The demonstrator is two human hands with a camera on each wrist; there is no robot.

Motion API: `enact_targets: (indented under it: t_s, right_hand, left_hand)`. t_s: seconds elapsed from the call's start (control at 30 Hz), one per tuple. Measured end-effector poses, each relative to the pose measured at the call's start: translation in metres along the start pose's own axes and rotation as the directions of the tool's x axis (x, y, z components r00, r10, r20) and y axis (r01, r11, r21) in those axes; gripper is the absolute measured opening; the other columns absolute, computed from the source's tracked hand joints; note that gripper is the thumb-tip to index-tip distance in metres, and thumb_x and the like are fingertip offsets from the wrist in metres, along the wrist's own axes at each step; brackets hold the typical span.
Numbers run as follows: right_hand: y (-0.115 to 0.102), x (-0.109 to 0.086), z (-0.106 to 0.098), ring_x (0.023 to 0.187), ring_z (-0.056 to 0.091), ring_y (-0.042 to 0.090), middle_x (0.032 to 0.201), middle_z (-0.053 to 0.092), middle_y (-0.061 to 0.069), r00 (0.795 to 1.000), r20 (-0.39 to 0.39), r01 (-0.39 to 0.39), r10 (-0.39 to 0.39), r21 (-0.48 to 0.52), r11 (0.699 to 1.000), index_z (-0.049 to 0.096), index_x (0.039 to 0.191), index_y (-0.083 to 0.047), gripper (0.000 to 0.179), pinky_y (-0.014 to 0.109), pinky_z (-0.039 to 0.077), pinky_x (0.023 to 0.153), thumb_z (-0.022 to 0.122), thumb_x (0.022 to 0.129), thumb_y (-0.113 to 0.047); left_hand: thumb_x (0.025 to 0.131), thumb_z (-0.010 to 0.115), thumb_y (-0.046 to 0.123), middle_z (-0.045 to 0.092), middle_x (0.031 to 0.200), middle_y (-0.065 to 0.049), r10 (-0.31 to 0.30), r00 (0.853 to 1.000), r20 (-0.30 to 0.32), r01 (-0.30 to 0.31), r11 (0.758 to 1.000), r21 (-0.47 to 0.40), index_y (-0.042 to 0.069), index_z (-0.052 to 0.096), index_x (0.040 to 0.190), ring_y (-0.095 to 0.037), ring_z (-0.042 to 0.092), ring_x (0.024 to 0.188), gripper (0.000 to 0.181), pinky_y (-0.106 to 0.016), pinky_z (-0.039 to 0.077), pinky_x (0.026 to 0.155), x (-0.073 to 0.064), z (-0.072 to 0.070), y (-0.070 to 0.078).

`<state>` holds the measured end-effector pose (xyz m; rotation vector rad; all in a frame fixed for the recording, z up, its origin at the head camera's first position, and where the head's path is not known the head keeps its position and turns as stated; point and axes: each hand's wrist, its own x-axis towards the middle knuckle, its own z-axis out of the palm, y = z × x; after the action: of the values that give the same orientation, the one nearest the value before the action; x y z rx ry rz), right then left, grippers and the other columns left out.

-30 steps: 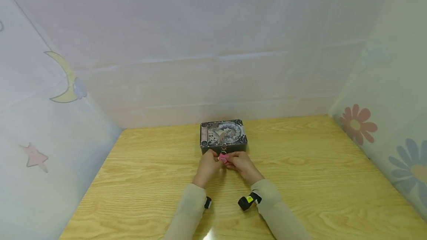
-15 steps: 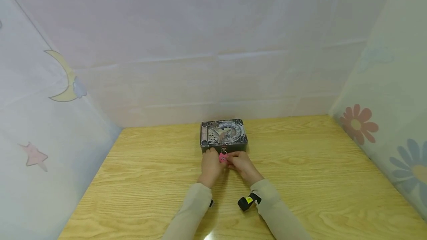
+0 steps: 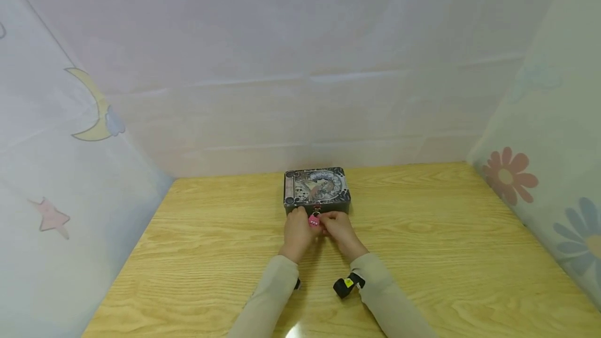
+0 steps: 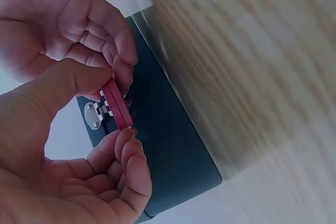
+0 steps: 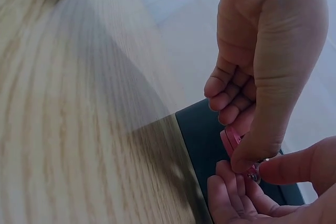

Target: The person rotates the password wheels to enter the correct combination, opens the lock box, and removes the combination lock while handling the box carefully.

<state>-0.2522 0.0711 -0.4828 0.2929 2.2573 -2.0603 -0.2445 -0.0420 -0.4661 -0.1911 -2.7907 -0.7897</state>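
Note:
A small pink combination padlock hangs at the silver hasp on the front of a dark box with a picture lid. My left hand pinches the padlock from the left; its thumb lies across the lock in both wrist views, and the other fingers curl by the box front. From the right, my right hand holds the padlock's upper edge near the shackle between thumb and fingers. A row of pale dials shows on the lock's face in the head view. Fingers partly cover the shackle.
The box sits near the back edge of a wood-grain table, close to a pale cloth backdrop. Printed cloth walls stand at left and right. A black wrist camera with a yellow mark is on the right wrist.
My left hand has turned and shifted slightly right, its fingers now reaching up against the box front. The padlock's face has turned with it. My right hand stays almost in place.

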Motion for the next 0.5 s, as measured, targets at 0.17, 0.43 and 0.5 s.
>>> enact_targets:
  t_s: [0.17,0.43,0.5]
  right_hand:
    - [-0.0001,0.0018,-0.0001,0.058,0.053,0.006,0.074,0.059,0.006,1.000,-0.015,-0.002,0.002,0.026,1.000,0.062,0.098,0.018,0.022,0.020,0.051,0.056,0.055,0.094,-0.002]
    - [-0.0012,0.0031,0.0004,0.056,0.052,0.005,0.070,0.056,0.004,1.000,-0.028,-0.005,0.006,0.056,0.998,0.061,0.095,0.019,0.019,0.016,0.048,0.052,0.052,0.093,0.003]
    - [-0.0019,0.0032,0.0004,0.055,0.052,0.004,0.070,0.056,0.004,1.000,-0.028,-0.006,0.008,0.061,0.998,0.061,0.095,0.019,0.019,0.016,0.048,0.052,0.051,0.092,0.004]
  left_hand:
    - [0.065,0.086,0.017,0.059,0.078,-0.017,0.013,1.000,-0.001,-0.013,1.000,-0.021,-0.005,0.058,0.084,-0.034,0.059,0.076,0.040,-0.043,0.050,0.066,0.0005,0.0008,-0.0007]
    - [0.064,0.086,0.015,0.055,0.070,-0.012,0.019,1.000,-0.002,-0.019,0.999,-0.050,0.002,0.053,0.071,-0.030,0.057,0.068,0.036,-0.038,0.047,0.058,0.0009,-0.0013,0.0001]
    - [0.064,0.086,0.014,0.054,0.069,-0.011,0.010,1.000,0.007,-0.009,0.998,-0.063,0.004,0.051,0.067,-0.029,0.056,0.067,0.037,-0.037,0.045,0.056,0.0013,-0.0022,0.0006]
